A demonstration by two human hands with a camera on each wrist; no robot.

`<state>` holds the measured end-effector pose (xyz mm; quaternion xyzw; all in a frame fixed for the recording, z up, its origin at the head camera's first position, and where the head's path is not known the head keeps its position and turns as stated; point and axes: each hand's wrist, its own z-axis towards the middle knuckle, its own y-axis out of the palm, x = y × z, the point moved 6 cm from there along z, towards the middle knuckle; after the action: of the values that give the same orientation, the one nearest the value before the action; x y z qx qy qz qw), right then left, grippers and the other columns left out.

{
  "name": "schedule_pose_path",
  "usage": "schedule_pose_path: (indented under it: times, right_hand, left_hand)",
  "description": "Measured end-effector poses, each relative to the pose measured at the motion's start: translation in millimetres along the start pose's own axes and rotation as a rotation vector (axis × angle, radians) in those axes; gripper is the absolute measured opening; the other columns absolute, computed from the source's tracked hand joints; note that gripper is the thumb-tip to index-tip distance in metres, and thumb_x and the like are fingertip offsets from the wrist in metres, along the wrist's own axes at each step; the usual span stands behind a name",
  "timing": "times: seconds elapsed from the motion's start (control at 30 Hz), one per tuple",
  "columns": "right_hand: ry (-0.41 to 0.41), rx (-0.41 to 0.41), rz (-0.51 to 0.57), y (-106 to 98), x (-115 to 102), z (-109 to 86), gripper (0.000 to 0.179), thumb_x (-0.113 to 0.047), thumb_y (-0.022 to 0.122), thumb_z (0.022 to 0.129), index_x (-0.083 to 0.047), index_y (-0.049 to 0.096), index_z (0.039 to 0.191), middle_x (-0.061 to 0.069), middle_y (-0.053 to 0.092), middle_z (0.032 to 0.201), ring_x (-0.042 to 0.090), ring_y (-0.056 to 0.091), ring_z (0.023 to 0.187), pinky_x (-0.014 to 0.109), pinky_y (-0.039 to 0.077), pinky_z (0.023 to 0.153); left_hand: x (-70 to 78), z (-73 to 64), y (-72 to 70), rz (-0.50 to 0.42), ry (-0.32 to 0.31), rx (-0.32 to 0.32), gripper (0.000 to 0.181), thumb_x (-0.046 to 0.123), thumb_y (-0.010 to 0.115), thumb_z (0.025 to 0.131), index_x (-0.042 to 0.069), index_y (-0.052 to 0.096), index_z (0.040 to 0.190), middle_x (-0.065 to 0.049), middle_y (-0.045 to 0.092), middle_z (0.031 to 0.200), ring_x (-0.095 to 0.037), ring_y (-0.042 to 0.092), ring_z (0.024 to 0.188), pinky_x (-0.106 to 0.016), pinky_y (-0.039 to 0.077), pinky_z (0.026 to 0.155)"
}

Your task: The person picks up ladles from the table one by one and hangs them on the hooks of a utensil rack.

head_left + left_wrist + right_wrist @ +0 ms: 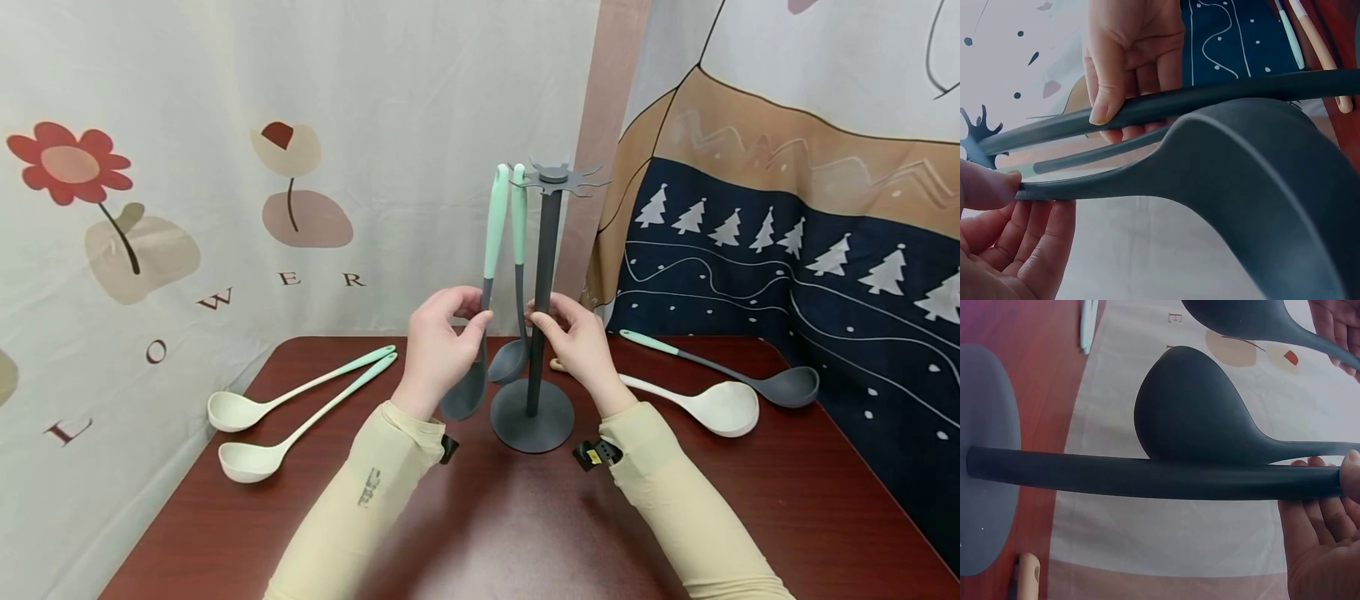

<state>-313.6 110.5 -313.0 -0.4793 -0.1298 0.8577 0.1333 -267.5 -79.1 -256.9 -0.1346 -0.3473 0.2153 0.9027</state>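
Note:
A dark grey ladle with a mint handle (496, 225) stands upright in my left hand (441, 346), pinched at its grey shaft between thumb and fingers, bowl downward. Just right of it, a second grey ladle with a mint handle (520, 218) hangs from the hooked top of a dark stand (548, 275). Its bowl (1191, 412) lies against the pole in the right wrist view. My right hand (581, 346) grips the stand's pole (1210, 97) partway down, thumb in front and fingers behind. The held ladle's bowl (1254, 169) looms large in the left wrist view.
Two white ladles with mint handles, one behind (236, 412) and one nearer (252, 462), lie on the left of the brown table (525, 533). On the right lie a white ladle (726, 408) and a grey ladle (787, 387). Printed curtains (420, 100) hang behind.

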Motion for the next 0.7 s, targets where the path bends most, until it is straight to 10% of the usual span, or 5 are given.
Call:
schedule_pose_path:
  times: [0.7]
  right_hand:
    - [0.007, 0.0, 0.011, -0.1, -1.3, -0.5, 0.018, -0.02, 0.064, 0.098, -0.01, 0.07, 0.112, 0.007, 0.073, 0.097, 0.022, 0.068, 0.092, 0.043, 0.055, 0.086]
  left_hand:
    - [4.5, -4.7, 14.8, -0.032, -0.013, -0.023, 0.014, 0.003, 0.074, 0.087, 0.002, 0.072, 0.101, -0.008, 0.066, 0.091, -0.018, 0.063, 0.082, -0.029, 0.058, 0.068]
